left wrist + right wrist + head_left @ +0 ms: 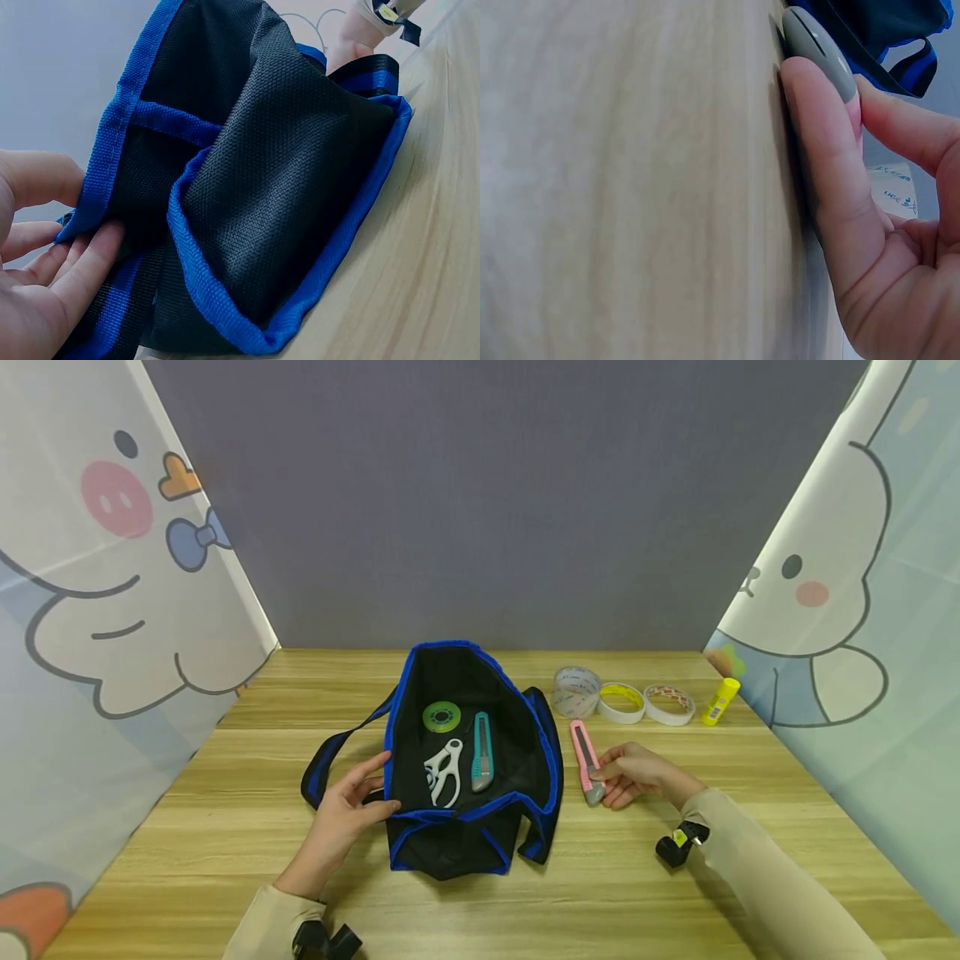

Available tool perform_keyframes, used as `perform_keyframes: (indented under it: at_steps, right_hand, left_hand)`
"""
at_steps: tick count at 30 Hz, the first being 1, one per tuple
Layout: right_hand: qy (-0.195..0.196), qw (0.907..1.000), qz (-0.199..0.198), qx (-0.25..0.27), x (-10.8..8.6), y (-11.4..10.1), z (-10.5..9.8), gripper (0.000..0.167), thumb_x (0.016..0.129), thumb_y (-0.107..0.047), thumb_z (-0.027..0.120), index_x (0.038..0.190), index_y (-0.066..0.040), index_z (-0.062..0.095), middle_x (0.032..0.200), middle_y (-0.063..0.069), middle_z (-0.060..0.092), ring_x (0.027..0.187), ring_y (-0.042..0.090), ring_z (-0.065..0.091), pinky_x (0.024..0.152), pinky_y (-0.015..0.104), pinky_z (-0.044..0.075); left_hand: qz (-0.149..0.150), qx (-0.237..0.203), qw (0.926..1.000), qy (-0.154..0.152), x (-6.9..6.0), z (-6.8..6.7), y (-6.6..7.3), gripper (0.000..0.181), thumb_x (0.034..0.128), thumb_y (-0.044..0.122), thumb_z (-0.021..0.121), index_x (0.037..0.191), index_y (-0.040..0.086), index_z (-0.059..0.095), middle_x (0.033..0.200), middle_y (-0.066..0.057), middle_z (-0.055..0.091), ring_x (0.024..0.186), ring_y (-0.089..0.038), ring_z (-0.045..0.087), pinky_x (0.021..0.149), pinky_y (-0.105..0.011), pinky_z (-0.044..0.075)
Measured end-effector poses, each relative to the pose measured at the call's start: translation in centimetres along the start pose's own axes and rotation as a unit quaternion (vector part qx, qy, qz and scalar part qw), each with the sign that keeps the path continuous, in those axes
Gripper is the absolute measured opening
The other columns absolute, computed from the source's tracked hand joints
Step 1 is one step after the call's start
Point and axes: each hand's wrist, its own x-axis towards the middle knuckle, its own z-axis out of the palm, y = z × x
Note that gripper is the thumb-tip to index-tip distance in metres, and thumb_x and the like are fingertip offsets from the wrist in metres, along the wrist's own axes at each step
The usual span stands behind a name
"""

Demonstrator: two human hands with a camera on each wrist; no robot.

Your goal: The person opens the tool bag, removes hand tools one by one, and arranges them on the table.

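A black bag with blue trim [472, 843] lies with its mouth facing up. My left hand [345, 810] pinches the blue-edged rim at its left side, thumb and fingers on either side of the cloth [112, 157]. Inside the bag are a teal utility knife [482, 752], a white-handled cutting tool [447, 772] and a green tape roll [442, 717]. To the right of the bag, my right hand [633, 774] holds a pink utility knife [584, 750] by its grey end [821, 52], low over the wooden table.
Behind the pink knife stand a clear tape roll [576, 692], a white roll with a yellow core [622, 703], another white roll [670, 705] and a yellow glue stick [721, 701]. Bag straps [330, 764] spread on both sides. A grey panel [495, 510] closes the back of the table.
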Motion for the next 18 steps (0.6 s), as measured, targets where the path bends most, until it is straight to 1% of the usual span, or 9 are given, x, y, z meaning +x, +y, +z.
perform_keyframes:
  at_steps: [9, 18]
  right_hand:
    - [-0.009, 0.9999, 0.003, -0.01, 0.08, 0.14, -0.05, 0.019, 0.093, -0.008, 0.065, 0.102, 0.005, 0.053, 0.066, 0.007, 0.064, 0.055, 0.016, 0.067, 0.054, 0.03, 0.058]
    - [-0.007, 0.9999, 0.006, -0.006, 0.0, 0.09, -0.04, 0.022, 0.093, -0.007, 0.065, 0.105, 0.006, 0.051, 0.068, 0.008, 0.065, 0.056, 0.016, 0.067, 0.055, 0.03, 0.058]
  left_hand:
    - [0.004, -0.005, 1.0, 0.0, 0.06, -0.06, -0.05, 0.07, 0.0804, -0.018, 0.066, 0.145, -0.013, 0.038, 0.124, -0.005, 0.056, 0.104, -0.011, 0.062, 0.078, -0.025, 0.057]
    - [0.003, -0.007, 1.0, -0.001, 0.05, -0.08, -0.02, 0.071, 0.0807, -0.018, 0.066, 0.146, -0.013, 0.038, 0.123, -0.01, 0.057, 0.104, -0.011, 0.062, 0.078, -0.025, 0.057]
